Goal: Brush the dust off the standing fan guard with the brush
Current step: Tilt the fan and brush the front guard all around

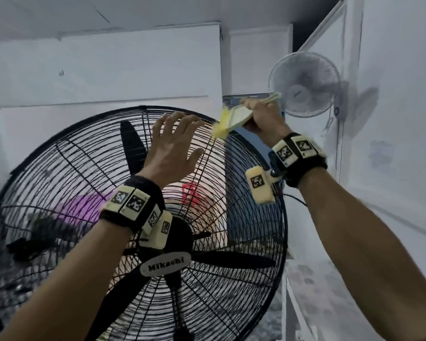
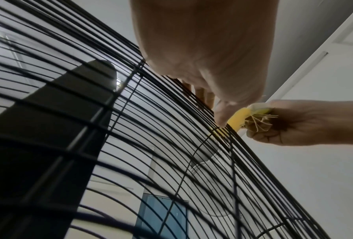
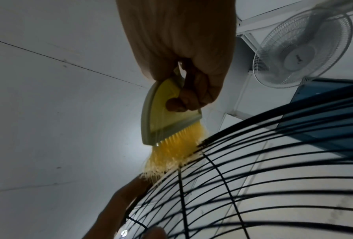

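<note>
Our right hand [image 1: 261, 114] holds the brush [image 1: 231, 119] tight, fingers curled around it. Its yellow bristles touch the top edge of the black fan guard [image 1: 84, 153]. Our left hand [image 1: 172, 146] lies flat and spread on the guard, just beside the brush.

Yellow brush [image 3: 167, 119] against black guard [image 1: 89, 153]

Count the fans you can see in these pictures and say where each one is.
2. The black standing fan is directly in front, under both hands. The white wall fan is mounted high on the right. Others may be out of view.
</note>
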### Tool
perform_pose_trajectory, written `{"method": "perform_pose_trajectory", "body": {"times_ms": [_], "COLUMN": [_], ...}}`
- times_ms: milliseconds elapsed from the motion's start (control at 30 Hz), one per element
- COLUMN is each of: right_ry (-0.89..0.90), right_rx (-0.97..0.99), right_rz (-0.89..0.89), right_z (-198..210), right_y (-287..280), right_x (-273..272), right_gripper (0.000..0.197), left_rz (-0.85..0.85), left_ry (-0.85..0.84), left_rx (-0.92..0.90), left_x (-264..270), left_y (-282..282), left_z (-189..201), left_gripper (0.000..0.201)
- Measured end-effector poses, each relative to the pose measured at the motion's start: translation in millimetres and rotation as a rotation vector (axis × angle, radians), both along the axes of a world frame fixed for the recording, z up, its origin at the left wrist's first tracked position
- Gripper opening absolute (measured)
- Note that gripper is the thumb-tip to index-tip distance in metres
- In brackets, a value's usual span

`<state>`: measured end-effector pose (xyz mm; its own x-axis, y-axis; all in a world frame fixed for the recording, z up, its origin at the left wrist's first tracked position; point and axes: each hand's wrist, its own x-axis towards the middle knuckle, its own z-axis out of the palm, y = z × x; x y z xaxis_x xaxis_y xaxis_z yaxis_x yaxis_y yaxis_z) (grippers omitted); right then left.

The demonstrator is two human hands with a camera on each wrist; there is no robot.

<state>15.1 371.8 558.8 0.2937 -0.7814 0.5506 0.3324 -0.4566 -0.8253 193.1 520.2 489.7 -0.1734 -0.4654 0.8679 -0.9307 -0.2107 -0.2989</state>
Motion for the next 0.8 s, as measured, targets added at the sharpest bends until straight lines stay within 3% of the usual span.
{"method": "perform_pose_trajectory", "body": {"times_ms": [133,233,333,400,500,633,733,800], "right_ry": [-0.123,-0.224,-0.167,-0.074,0.052,-0.098,-0.027,-0.075], "right_rx": [0.015,-0.082,-0.188,-0.223,-0.141,-0.220,-0.164,-0.071], "right_rz": [-0.064,-0.264,-0.401,-0.349,-0.127,-0.232,-0.015,0.120], "right_z": [-12,-17,-20,-21,-16,-24,-38,-41], "right_y": [6,12,17,22,27,28,30,27], "right_x": [1,-2,-4,-7,-18,-20,-19,-22], "right_gripper": [0.018,0.022,0.028,0.032,0.025,0.017,0.025,0.028], "left_rz": [0.001,0.006,-0.008,0.006,0.009,0.005,0.001,-0.001], "left_ry": [-0.018,-0.047,-0.049,-0.052,-0.050,-0.054,-0.059,-0.052], "left_rx": [0.008,-0.016,-0.019,-0.020,-0.027,-0.020,-0.023,-0.028], "left_x": [2,1,-4,-6,-4,-5,-8,-8], "left_y": [-3,-5,-5,-6,-7,-7,-6,-4], "left_z": [0,-2,-4,-4,-3,-4,-5,-4], "left_gripper": [0.064,0.062,0.062,0.062,0.061,0.061,0.061,0.063]}}
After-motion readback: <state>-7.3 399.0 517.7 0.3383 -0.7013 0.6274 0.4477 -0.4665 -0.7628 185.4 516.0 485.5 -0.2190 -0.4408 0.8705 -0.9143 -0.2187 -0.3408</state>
